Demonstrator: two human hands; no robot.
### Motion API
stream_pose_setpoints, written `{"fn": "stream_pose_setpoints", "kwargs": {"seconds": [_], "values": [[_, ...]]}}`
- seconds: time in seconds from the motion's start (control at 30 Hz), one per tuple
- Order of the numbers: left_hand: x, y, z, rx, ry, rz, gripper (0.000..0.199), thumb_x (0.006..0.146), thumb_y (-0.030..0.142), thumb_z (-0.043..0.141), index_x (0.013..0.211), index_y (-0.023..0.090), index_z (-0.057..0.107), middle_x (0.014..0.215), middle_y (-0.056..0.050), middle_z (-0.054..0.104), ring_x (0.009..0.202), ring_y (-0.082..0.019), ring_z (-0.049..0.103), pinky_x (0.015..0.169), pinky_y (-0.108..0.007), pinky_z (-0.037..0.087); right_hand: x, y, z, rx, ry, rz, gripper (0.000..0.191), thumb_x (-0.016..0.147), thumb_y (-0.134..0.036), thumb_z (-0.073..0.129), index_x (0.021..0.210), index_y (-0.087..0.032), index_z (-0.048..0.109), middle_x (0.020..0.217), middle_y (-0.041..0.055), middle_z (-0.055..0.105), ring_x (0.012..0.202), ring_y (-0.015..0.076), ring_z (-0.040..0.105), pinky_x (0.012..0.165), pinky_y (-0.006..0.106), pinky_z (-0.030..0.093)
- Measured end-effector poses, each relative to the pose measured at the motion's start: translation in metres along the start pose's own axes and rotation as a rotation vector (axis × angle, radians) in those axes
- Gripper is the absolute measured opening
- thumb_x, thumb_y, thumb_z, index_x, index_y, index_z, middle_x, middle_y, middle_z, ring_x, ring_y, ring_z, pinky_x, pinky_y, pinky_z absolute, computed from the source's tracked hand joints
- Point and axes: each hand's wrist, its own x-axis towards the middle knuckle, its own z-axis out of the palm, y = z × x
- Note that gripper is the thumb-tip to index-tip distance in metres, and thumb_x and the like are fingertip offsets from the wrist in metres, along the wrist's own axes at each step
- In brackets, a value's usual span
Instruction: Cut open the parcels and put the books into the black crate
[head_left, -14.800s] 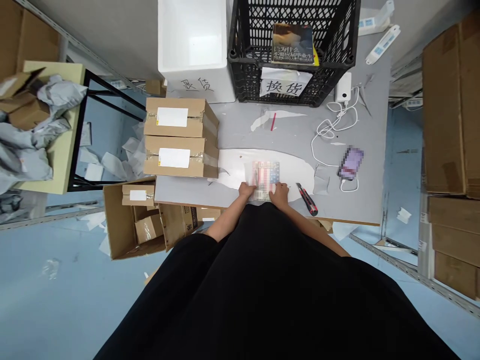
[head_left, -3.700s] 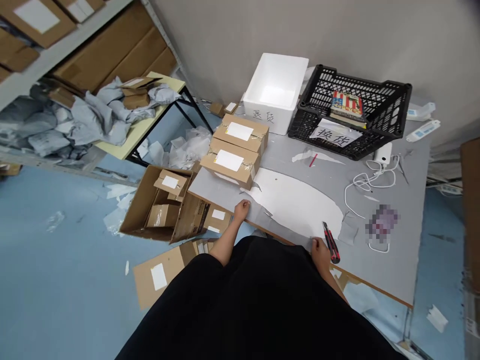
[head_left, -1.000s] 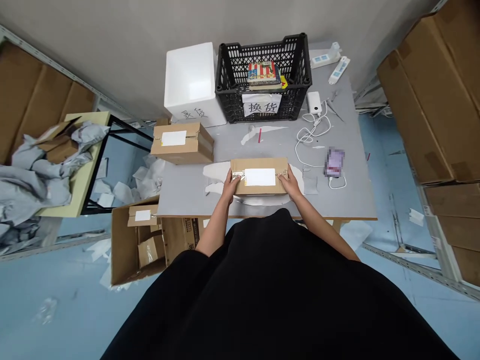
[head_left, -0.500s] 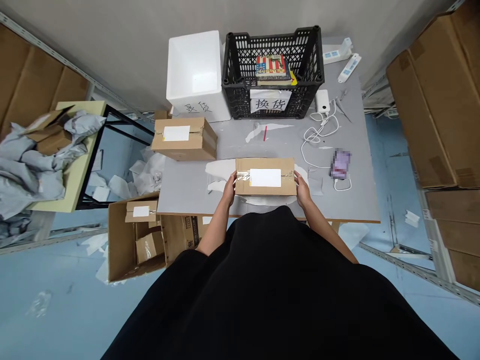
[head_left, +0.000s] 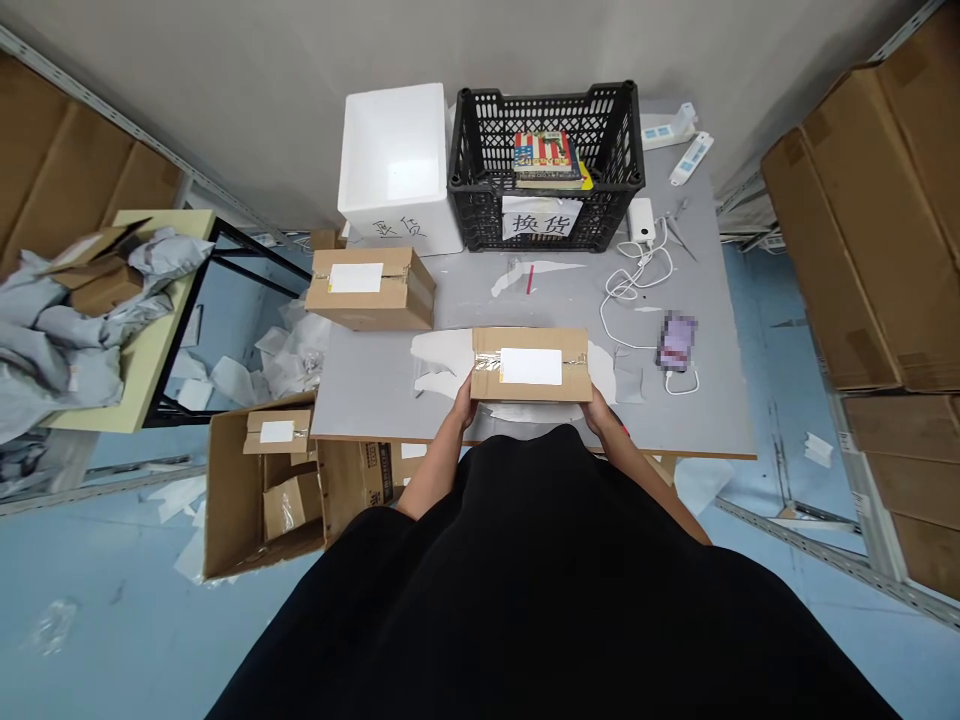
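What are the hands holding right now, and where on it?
The left hand and right hand hold a taped cardboard box along its near edge, one at each corner.

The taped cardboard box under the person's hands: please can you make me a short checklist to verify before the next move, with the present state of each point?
Left hand and right hand both at the near edge of the taped cardboard box: ok.
White label facing up: ok.
Clear tape across the top, on both sides of the label: ok.
Gap between this box and the second cardboard box: ok, they are apart.
Printing on the label: cannot tell, it looks blank.
Contents of the box: cannot tell, it is closed.
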Motion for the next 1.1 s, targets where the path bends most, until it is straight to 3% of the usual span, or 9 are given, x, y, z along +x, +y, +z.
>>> {"fn": "stream_pose_setpoints", "kwargs": {"seconds": [0.1, 0.27, 0.47, 0.7, 0.83, 0.93, 1.1], "values": [[-0.002, 0.003, 0.002, -0.013, 0.025, -0.017, 0.044, 0.088, 0.050, 0.052, 0.115, 0.020, 0.069, 0.118, -0.005, 0.074, 0.121, -0.026, 0.063, 0.108, -0.040, 0.046, 0.002, -0.001, -0.001, 0.108, 0.014, 0.047, 0.055, 0.086, -0.056, 0.040, 0.126, -0.025, 0.063, 0.117, 0.0058, 0.073, 0.111, 0.0216, 0.065, 0.094, 0.040, 0.054], [-0.008, 0.016, -0.011, 0.074, 0.003, -0.021, 0.035, 0.087, 0.043, 0.049, 0.104, 0.022, 0.072, 0.120, -0.002, 0.073, 0.121, -0.023, 0.060, 0.105, -0.036, 0.045, 0.000, -0.006, -0.023, 0.114, -0.070, 0.179, 0.042, 0.077, -0.042, 0.058, 0.114, -0.025, 0.066, 0.105, 0.0045, 0.076, 0.100, 0.0222, 0.068, 0.084, 0.035, 0.058], [-0.023, 0.042, -0.006, 0.233, -0.058, 0.036, 0.035, 0.088, 0.048, 0.055, 0.116, 0.029, 0.068, 0.133, -0.002, 0.066, 0.128, -0.023, 0.053, 0.106, -0.037, 0.043, -0.004, -0.031, -0.040, 0.044, -0.125, 0.274, 0.031, 0.080, -0.043, 0.062, 0.100, -0.020, 0.069, 0.080, 0.0068, 0.074, 0.071, 0.0202, 0.069, 0.066, 0.033, 0.061], [-0.024, 0.040, -0.005, 0.319, 0.028, -0.211, 0.049, 0.088, 0.067, 0.048, 0.117, 0.032, 0.066, 0.118, -0.007, 0.070, 0.107, -0.028, 0.063, 0.087, -0.039, 0.050, 0.013, -0.055, -0.041, -0.099, -0.090, 0.400, 0.048, 0.079, -0.064, 0.067, 0.092, -0.018, 0.068, 0.067, 0.0091, 0.068, 0.058, 0.0233, 0.067, 0.054, 0.037, 0.060], [-0.012, 0.032, -0.014, 0.334, 0.070, -0.357, 0.061, 0.081, 0.076, 0.052, 0.113, 0.027, 0.069, 0.100, -0.011, 0.072, 0.100, -0.032, 0.066, 0.083, -0.041, 0.051, 0.034, -0.054, -0.038, -0.110, -0.115, 0.540, 0.052, 0.075, -0.066, 0.071, 0.093, -0.018, 0.067, 0.065, 0.0096, 0.065, 0.058, 0.0249, 0.067, 0.055, 0.041, 0.060], [0.000, 0.032, -0.013, 0.362, 0.099, -0.393, 0.066, 0.078, 0.080, 0.054, 0.110, 0.025, 0.070, 0.097, -0.013, 0.073, 0.104, -0.035, 0.067, 0.086, -0.044, 0.051, 0.046, -0.048, -0.036, -0.132, -0.076, 0.602, 0.049, 0.074, -0.064, 0.072, 0.092, -0.018, 0.066, 0.064, 0.0076, 0.064, 0.060, 0.0241, 0.066, 0.060, 0.044, 0.060], [0.010, 0.026, 0.002, 0.312, 0.125, -0.261, 0.059, 0.084, 0.075, 0.052, 0.110, 0.025, 0.070, 0.107, -0.009, 0.076, 0.114, -0.031, 0.066, 0.095, -0.042, 0.051, 0.041, -0.034, -0.025, -0.045, -0.039, 0.452, 0.042, 0.086, -0.058, 0.058, 0.097, -0.018, 0.066, 0.076, 0.0054, 0.070, 0.078, 0.0205, 0.066, 0.082, 0.039, 0.057]]}}
